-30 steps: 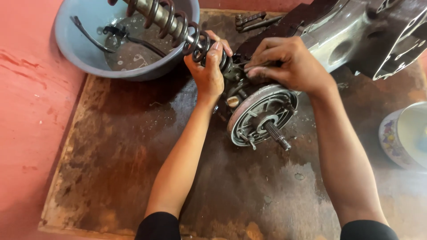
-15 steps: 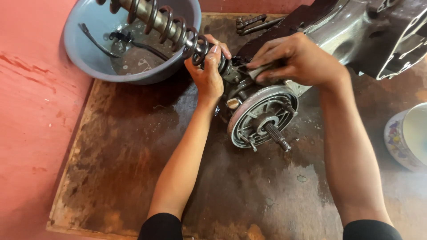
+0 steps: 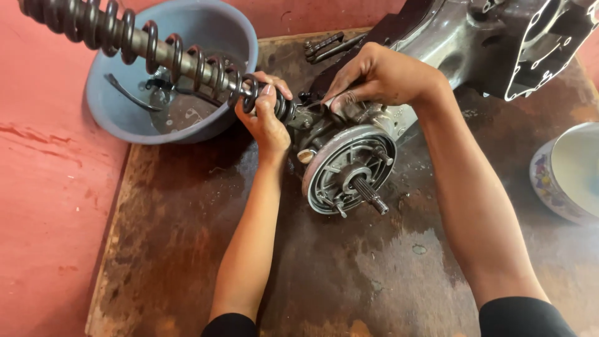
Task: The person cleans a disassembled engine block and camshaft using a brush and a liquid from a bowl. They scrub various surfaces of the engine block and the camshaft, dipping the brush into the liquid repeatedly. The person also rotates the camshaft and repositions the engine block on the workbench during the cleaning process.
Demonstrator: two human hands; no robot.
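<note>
we've got the shock absorber [image 3: 156, 50] by its lower end: long axis runs from the far-left corner of view down and right to where it meets the rear of the engine casing [image 3: 437, 43]. upper end points far-left and is raised above the blue basin [image 3: 109, 118]; lower eye sits just far-left of the brake drum plate [image 3: 346, 168]. coil spring is dark, rod visible inside it.

our left hand [image 3: 265, 118] wraps the last coils near the lower mount, fingers [image 3: 274, 81] curled round the spring, thumb up along it. reads as holding the shock's weight and angle so the mount stays lined up with the casing lug.

our right hand [image 3: 380, 78] sits on top of the casing right at the mount, fingers pressed together and pinching something small at the joint; can't tell what, it's hidden under the fingertips.

drum plate faces near and slightly right, its splined axle [image 3: 371, 195] pointing near-right toward us. casing lies flat on the bench [image 3: 187, 249], a stained, wet brown board, with its open cover end at the far right.

basin is far left, touching the board's edge, with shallow liquid and a couple of dark parts in it. a dark lever piece [image 3: 327, 45] lies on the far edge of the board. patterned white bowl [image 3: 564, 178] at the right edge, well apart from the hands. red floor [image 3: 43, 206] surrounds it.
</note>
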